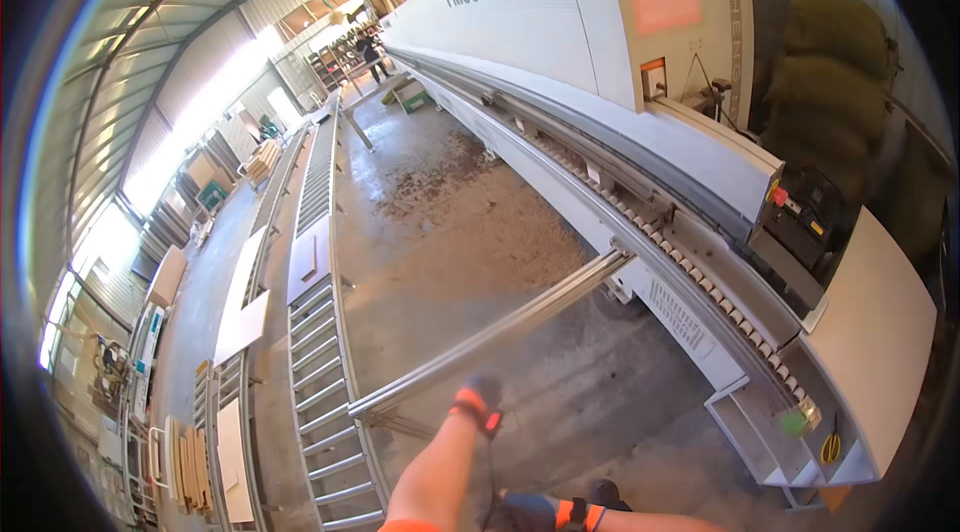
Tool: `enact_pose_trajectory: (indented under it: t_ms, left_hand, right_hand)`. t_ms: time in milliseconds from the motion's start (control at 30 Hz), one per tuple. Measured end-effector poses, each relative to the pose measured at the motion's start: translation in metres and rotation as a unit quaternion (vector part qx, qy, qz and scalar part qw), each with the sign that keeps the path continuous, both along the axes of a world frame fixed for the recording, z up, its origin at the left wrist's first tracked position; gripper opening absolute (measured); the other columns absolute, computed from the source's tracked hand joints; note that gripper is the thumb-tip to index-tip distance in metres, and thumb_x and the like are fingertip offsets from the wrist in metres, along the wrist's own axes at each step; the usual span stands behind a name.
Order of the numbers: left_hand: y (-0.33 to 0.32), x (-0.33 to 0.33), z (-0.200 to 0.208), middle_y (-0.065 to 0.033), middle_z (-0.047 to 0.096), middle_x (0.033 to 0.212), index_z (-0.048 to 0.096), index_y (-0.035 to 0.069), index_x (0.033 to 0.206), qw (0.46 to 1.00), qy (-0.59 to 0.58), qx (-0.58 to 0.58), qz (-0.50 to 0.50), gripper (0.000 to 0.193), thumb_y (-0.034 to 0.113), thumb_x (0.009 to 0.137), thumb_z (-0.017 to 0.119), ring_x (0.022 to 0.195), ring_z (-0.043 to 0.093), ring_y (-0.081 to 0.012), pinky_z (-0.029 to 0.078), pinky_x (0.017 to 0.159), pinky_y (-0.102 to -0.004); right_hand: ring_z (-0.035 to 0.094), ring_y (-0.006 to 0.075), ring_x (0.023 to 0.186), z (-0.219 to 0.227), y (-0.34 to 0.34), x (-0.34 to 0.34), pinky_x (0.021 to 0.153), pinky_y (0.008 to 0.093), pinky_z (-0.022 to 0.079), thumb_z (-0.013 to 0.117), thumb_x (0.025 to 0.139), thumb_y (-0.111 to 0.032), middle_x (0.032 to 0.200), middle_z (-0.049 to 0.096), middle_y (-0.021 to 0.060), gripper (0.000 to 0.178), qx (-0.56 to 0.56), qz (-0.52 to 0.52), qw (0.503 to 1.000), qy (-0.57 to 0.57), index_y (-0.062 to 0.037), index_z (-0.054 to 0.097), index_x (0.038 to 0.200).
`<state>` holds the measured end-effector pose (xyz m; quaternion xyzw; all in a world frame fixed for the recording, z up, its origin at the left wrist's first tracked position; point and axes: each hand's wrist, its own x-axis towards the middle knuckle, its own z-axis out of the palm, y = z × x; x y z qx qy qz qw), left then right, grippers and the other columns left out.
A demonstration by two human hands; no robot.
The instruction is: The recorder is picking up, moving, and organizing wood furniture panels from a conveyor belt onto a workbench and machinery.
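Observation:
My left hand point(478, 394), in a dark glove with an orange cuff, reaches forward just below the long metal support bar point(490, 334). Blur hides its fingers, so its grip is unclear; a small red-and-black piece point(493, 421) shows at the wrist. A thin dark cord point(490, 472) hangs between my arms. Low at the bottom edge, my right hand point(530, 510) is also in a dark glove, with a black strap point(577, 514) at its wrist. Its fingers cannot be made out. The bar spans from a roller conveyor point(318, 422) to a long white machine point(690, 322).
Flat panels lie on the conveyor point(309, 262) and on a second track to its left point(240, 327). Sawdust point(510, 232) covers part of the floor. Yellow-handled scissors point(830, 447) sit in the machine's end shelf. Far off, a person point(372, 57) stands beside the line.

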<state>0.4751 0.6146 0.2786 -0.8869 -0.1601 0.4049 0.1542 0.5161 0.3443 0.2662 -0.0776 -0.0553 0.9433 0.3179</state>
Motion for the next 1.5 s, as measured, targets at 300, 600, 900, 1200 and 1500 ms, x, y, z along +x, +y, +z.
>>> enact_pose_trajectory:
  t_ms: [300, 600, 900, 1200, 1500]
  left_hand:
    - [-0.148, -0.230, -0.027, -0.0080, 0.069, 0.103, 0.072, 0.017, 0.091, 0.945, -0.088, -0.047, 0.313, 0.029, 0.037, 0.070, 0.067, 0.100, 0.064, -0.0250, 0.051, 0.081, -0.0373]
    - [-0.458, -0.206, -0.151, -0.0092, 0.065, 0.105, 0.066, 0.021, 0.099, 0.779, -0.265, -0.115, 0.557, 0.032, 0.045, 0.087, 0.047, 0.093, 0.064, -0.0237, 0.049, 0.078, -0.0406]
    - [-0.695, -0.173, -0.311, -0.0108, 0.068, 0.086, 0.069, 0.020, 0.088, 0.785, -0.421, -0.153, 0.428, 0.032, 0.039, 0.091, 0.042, 0.078, 0.057, -0.0282, 0.047, 0.073, -0.0433]
    - [-0.624, -0.122, -0.330, -0.0054, 0.068, 0.095, 0.068, 0.018, 0.091, 0.889, -0.256, -0.291, 0.244, 0.021, 0.031, 0.083, 0.053, 0.088, 0.065, -0.0271, 0.052, 0.075, -0.0410]
    - [-0.630, -0.037, -0.270, -0.0019, 0.060, 0.121, 0.067, 0.021, 0.100, 0.976, -0.032, -0.206, 0.071, 0.028, 0.036, 0.078, 0.059, 0.109, 0.057, -0.0236, 0.049, 0.088, -0.0375]
  right_hand:
    - [0.061, 0.0137, 0.081, 0.065, 0.019, 0.019, 0.064, 0.0245, 0.046, 0.054, 0.095, -0.032, 0.087, 0.062, -0.0009, 0.026, 0.116, 0.028, 0.979, -0.162, -0.0112, 0.056, 0.112]
    - [0.060, 0.0152, 0.079, -0.040, -0.085, 0.004, 0.067, 0.0286, 0.046, 0.055, 0.093, -0.028, 0.085, 0.064, 0.0006, 0.023, 0.297, 0.188, 0.875, -0.334, -0.0115, 0.066, 0.105]
    - [0.058, 0.0181, 0.090, -0.076, -0.261, 0.088, 0.079, 0.0332, 0.047, 0.053, 0.092, -0.033, 0.103, 0.063, 0.0061, 0.036, 0.674, 0.359, 0.520, -0.382, -0.0007, 0.060, 0.106]
    - [0.056, 0.0143, 0.097, -0.037, -0.349, 0.172, 0.090, 0.0305, 0.045, 0.049, 0.096, -0.029, 0.117, 0.060, 0.0028, 0.037, 0.204, 0.244, 0.880, -0.354, -0.0056, 0.057, 0.123]
    - [0.056, 0.0107, 0.079, -0.047, -0.368, 0.284, 0.075, 0.0289, 0.047, 0.054, 0.089, -0.022, 0.099, 0.066, -0.0016, 0.026, 0.314, 0.279, 0.786, -0.453, -0.0086, 0.066, 0.109]
